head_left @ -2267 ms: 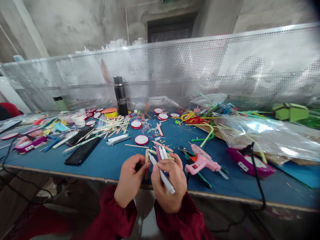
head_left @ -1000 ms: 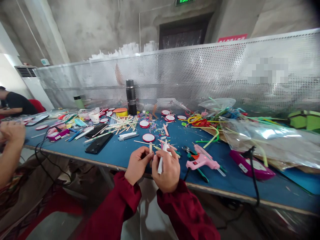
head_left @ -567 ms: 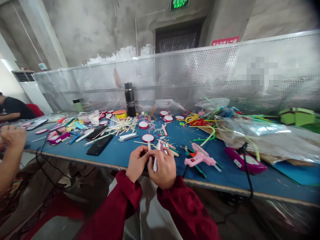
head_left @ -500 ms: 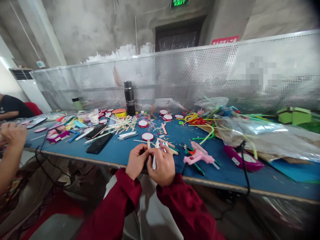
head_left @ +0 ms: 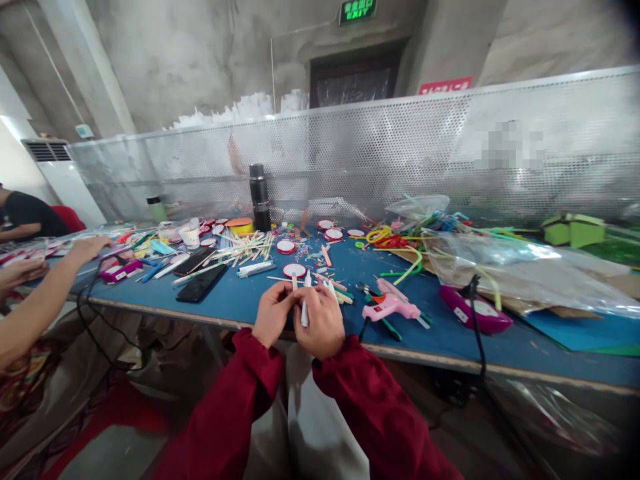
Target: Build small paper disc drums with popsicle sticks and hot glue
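My left hand [head_left: 273,312] is closed, with its fingertips pinching a flat pale wooden stick [head_left: 295,281] that points up. My right hand [head_left: 323,325] presses against it, its fingers closed round a slim white pen-like tube [head_left: 305,311]; the tube's exact kind is unclear. Just beyond the stick's tip lies a white disc with a red rim [head_left: 294,269]; I cannot tell if they touch. Pink and cream sticks [head_left: 341,288] lie past my right hand. To its right rests a pink glue gun [head_left: 391,303], on top of green-handled pliers [head_left: 390,329].
Two dark phones [head_left: 201,283] and scattered thin sticks [head_left: 250,248] lie left of centre. A black flask [head_left: 259,199] stands behind. Rightward are a purple box with a cable [head_left: 475,310] and plastic sheeting [head_left: 525,270]. Another person's arm [head_left: 55,293] reaches in from the left.
My hands stay together, and the stick's tip now overlaps the red-rimmed disc in view. The other person's raised hand at left has lowered and stretched out over the table.
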`<state>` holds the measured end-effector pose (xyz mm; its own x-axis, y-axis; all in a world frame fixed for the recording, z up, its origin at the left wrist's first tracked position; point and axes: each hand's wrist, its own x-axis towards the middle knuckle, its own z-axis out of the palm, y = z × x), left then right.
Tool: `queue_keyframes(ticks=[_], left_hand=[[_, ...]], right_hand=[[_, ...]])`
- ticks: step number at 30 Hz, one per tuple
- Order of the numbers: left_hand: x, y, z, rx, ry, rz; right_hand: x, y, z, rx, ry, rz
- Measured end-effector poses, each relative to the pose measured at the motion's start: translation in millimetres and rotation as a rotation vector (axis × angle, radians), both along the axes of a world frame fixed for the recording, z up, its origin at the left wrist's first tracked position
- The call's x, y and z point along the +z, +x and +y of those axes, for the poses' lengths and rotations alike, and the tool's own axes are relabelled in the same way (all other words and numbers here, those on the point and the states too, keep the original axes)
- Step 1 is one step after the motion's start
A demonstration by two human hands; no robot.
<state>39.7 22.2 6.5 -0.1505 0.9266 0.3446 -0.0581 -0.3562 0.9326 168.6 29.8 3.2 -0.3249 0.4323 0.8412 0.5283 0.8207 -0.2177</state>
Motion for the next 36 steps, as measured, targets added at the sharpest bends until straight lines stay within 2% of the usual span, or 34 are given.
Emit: queue_keyframes(ticks=[9,14,36], left_hand=[[-2.6,-1.7,0.8,-0.004,0.010,0.039],[-1.8,-1.2,0.6,-0.005,0.006,0.032],[1.0,0.5,0.1,-0.009,-0.014,0.014]], right_hand=[[-6.2,-0.9,-1.6,-0.052,-0.001,0.007],[-4.7,0.2,-0.8,-0.021,-0.013,-0.007],[-0.5,-0.6,-3.9,-0.045,-0.025,-0.008]])
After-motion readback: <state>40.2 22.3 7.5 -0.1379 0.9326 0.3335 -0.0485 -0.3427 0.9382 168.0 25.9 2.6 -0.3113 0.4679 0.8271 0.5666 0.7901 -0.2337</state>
